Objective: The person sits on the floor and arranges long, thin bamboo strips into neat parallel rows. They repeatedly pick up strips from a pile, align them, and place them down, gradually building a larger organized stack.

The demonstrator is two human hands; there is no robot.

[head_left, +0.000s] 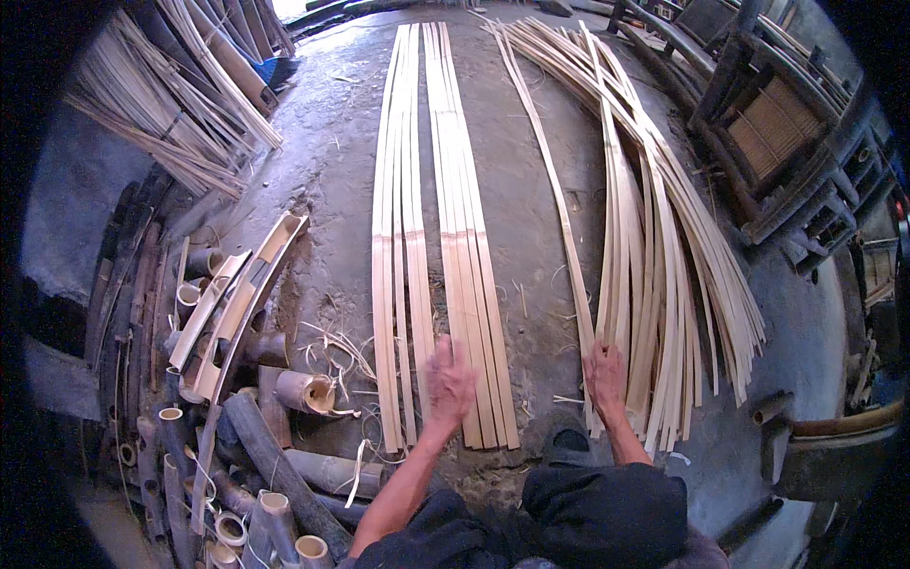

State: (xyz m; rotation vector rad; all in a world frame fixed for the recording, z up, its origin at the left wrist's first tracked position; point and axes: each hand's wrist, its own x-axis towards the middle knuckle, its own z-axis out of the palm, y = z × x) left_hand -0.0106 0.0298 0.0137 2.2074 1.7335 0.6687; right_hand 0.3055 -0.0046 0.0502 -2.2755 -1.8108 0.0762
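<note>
Two flat bands of long pale bamboo strips lie side by side on the floor, a left band [387, 284] and a right band [464, 284], with a narrow gap between them. My left hand [450, 381] is over the near part of this gap, smeared by motion, so its fingers do not show clearly. To the right, my right hand [605, 377] is closed around a single bamboo strip [559, 204] that runs far up the floor. Beside that hand spreads a loose, fanned pile of bamboo strips [654, 237], some crossing over others.
Cut bamboo tubes [303, 391] and split bamboo halves [251, 294] crowd the near left. A bundle of thin strips [171, 104] leans at the far left. Dark bamboo furniture [768, 123] stands at the right. Shavings [341, 346] litter the floor.
</note>
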